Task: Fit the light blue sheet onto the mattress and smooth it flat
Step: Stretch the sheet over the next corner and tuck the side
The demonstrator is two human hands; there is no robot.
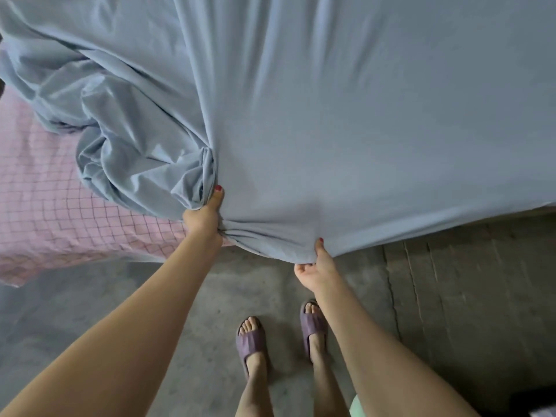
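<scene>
Sheet-fitting step under way: light blue sheet (pixel 346 121) covers the right part of the bed, lying fairly flat there with long soft creases, while its left portion sits bunched in a heap on the pink checked mattress cover (pixel 45 206), which shows bare at left. Left hand (pixel 204 216) is clenched on a gathered wad of the sheet's edge at the near side. Right hand (pixel 316 270) pinches the hem, thumb on top, fingers curled beneath, the cloth pulled down toward the concrete floor (pixel 210 296). Next move, as I judge it: draw the gathered edge leftward over the exposed corner and tuck it under, then smooth the heap. No containers in view.
</scene>
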